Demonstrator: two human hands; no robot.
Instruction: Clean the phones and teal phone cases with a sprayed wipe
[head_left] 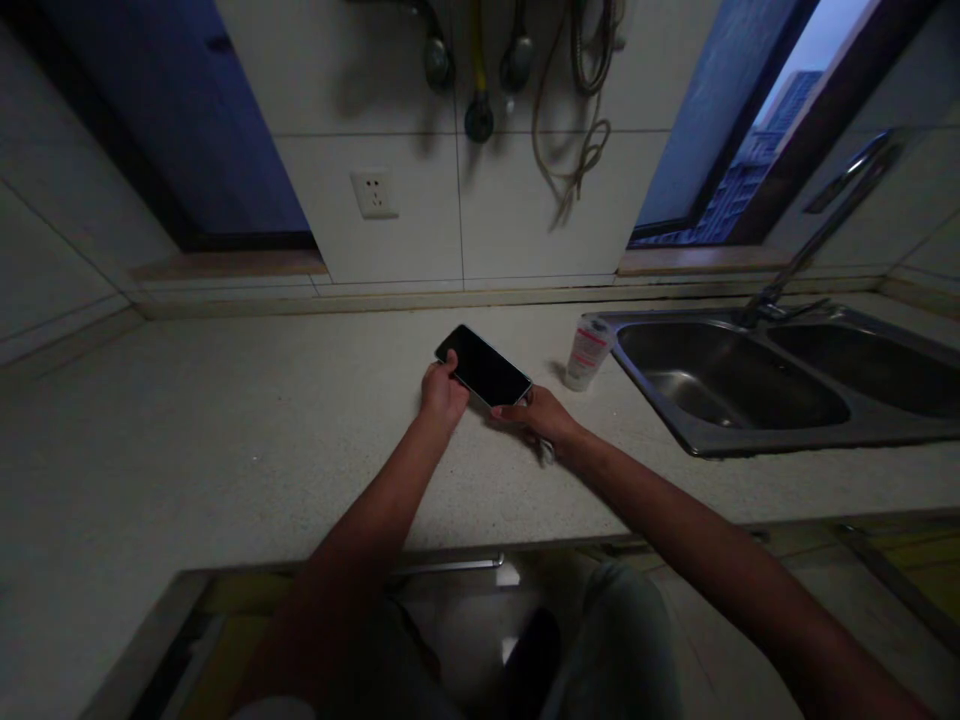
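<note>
A smartphone (486, 368) with a dark screen is held above the countertop, tilted with its upper left end farther from me. My left hand (444, 391) grips its left end, thumb resting on the edge of the screen. Around the lower right end my right hand (541, 415) is closed, its thumb along the near edge. Something small and whitish (546, 453) hangs beneath my right hand; I cannot make out what it is. To the right of the phone a translucent plastic cup (588, 353) with pink markings stands on the counter.
The pale speckled countertop (337, 430) runs along a tiled wall. A double steel sink (694, 440) with a tall faucet (840, 215) is at the right. On the wall are a power socket (373, 194), pipe fittings (478, 118) and a hanging cord (577, 180). Windows flank the wall.
</note>
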